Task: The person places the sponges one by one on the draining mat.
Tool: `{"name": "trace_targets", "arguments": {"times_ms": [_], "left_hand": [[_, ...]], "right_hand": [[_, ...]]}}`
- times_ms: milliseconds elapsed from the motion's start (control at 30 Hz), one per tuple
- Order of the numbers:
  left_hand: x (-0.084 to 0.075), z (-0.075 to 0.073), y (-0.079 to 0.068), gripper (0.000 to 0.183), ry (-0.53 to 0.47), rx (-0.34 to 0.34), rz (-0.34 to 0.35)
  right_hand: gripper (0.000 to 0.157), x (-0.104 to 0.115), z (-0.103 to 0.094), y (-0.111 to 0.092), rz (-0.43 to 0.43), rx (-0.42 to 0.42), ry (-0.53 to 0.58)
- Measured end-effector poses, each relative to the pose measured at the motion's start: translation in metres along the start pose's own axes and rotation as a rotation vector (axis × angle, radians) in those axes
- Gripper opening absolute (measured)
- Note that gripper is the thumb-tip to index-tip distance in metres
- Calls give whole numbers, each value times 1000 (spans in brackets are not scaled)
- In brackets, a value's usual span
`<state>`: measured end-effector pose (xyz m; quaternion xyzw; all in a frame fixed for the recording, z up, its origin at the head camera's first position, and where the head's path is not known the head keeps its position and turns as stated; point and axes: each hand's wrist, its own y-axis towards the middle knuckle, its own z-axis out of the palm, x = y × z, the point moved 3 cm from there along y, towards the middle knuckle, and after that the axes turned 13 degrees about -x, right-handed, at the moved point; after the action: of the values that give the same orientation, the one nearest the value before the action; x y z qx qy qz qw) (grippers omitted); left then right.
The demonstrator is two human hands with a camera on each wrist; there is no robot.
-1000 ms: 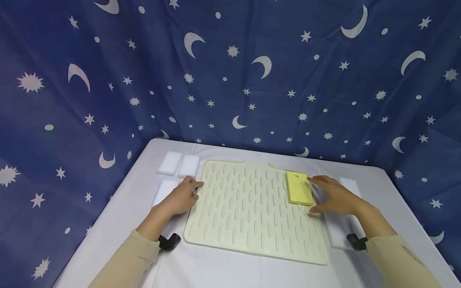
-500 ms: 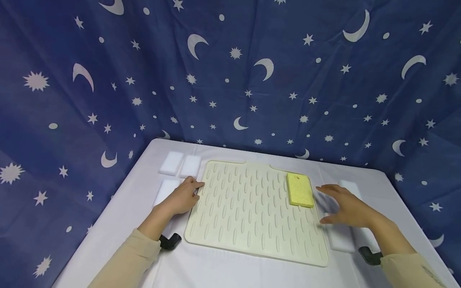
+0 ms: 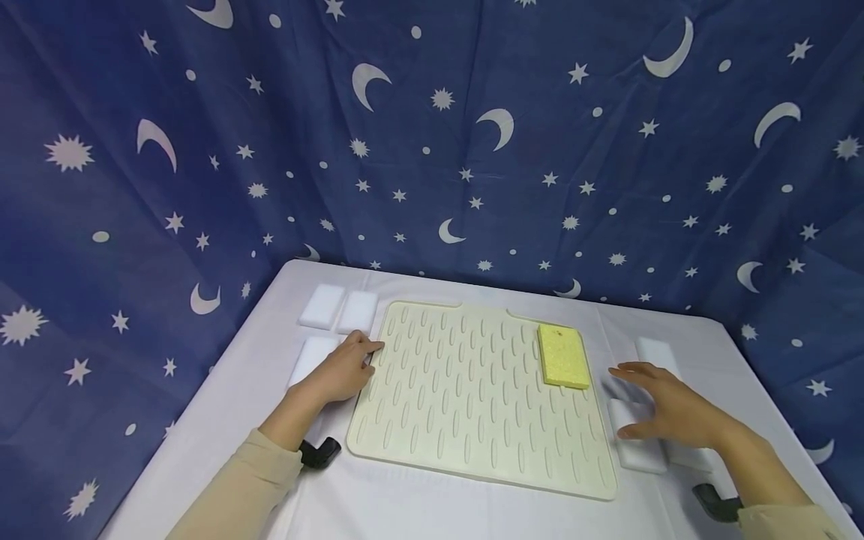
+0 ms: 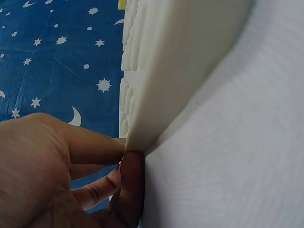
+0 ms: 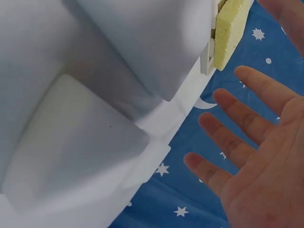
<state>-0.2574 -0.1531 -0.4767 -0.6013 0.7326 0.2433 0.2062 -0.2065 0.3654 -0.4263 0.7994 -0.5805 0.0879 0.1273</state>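
Observation:
A cream drying mat [image 3: 472,397] with rows of raised ridges lies on the white-covered table. My left hand [image 3: 343,367] pinches its left edge; the left wrist view shows the fingertips [image 4: 130,166] meeting at the mat's corner. On the mat's upper right part rests a yellow sponge [image 3: 563,357], a small dark spot near its far end. To the right of the mat, my right hand [image 3: 682,405] hovers with spread fingers and holds nothing. Below it are white sponge blocks [image 3: 637,454], partly covered by the hand. In the right wrist view these blocks [image 5: 80,147] look large and close.
At the left of the mat lie several white blocks [image 3: 358,311], one partly behind the left hand. Another white block [image 3: 658,352] sits beyond the right hand. A dark blue curtain [image 3: 432,150] with moons and stars hangs behind the table's back edge.
My right hand has drawn back rightward from the yellow sponge, fingers spread, and is now over the white blocks. My left hand stays at the mat's edge; the sponge keeps its place.

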Motion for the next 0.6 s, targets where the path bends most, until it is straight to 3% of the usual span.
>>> {"name": "trace_targets", "arguments": {"times_ms": [600], "left_hand": [[0, -1, 0, 51, 7, 4, 6]], "right_hand": [[104, -1, 10, -26, 10, -5, -11]]}}
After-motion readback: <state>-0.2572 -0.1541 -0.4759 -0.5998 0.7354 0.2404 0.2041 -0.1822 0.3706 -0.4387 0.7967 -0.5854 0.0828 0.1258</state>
